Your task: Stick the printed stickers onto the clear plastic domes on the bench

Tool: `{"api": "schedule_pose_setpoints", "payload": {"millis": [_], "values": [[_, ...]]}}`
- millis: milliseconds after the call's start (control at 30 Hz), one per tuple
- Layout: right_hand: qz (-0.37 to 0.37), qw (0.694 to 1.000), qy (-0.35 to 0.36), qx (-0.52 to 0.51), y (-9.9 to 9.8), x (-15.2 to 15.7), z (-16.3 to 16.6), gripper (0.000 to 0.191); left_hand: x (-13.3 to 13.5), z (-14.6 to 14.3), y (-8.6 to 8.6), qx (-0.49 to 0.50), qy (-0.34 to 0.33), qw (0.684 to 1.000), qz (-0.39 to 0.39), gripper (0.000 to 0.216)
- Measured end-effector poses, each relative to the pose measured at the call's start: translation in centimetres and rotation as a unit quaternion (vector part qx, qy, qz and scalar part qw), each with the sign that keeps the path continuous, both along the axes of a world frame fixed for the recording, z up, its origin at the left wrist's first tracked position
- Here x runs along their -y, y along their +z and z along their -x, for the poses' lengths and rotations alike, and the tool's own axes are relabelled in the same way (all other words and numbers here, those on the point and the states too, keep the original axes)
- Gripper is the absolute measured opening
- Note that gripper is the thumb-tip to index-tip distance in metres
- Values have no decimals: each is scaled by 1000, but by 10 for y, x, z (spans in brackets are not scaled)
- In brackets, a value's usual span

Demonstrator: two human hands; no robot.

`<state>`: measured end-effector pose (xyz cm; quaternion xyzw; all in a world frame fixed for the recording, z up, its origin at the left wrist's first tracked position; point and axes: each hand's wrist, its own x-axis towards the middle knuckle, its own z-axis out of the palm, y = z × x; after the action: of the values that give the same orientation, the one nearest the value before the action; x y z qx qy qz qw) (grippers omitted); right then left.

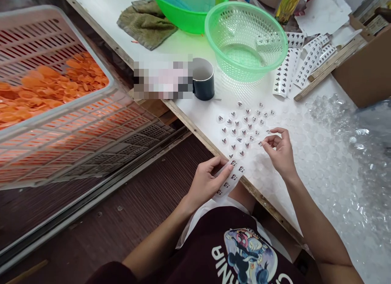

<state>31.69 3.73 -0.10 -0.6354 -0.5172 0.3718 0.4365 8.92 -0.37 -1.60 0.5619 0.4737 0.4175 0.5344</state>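
My left hand [206, 179] grips a white sticker strip [231, 179] printed with small dark figures, held at the table's near edge. My right hand [279, 150] hovers over the white table [100, 7] with thumb and forefinger pinched, apparently on a tiny sticker too small to make out. Just beyond its fingers lie several small clear round caps [241, 123], each with a sticker on it. Many plain clear caps [342, 153] cover the table to the right.
A dark cup [203, 79] stands past the caps, with a light green mesh basket [246, 41], a green bowl [186, 15] and an olive cloth [146, 23] behind. More sticker strips [301, 60] lie at the back right. A crate with orange discs [55, 88] sits left.
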Motion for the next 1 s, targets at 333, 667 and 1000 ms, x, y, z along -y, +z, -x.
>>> {"api": "schedule_pose_setpoints", "payload": {"millis": [333,667,1000], "values": [[69,984,72,145,-24,11,9,35,1,7,1,-20,13,1000,6,19],[-29,941,34,334,-20,12,12,29,0,6,-1,-20,10,1000,16,20],[77,987,10,139,-19,-13,-11,14,-3,6,-1,-17,13,1000,18,23]]}}
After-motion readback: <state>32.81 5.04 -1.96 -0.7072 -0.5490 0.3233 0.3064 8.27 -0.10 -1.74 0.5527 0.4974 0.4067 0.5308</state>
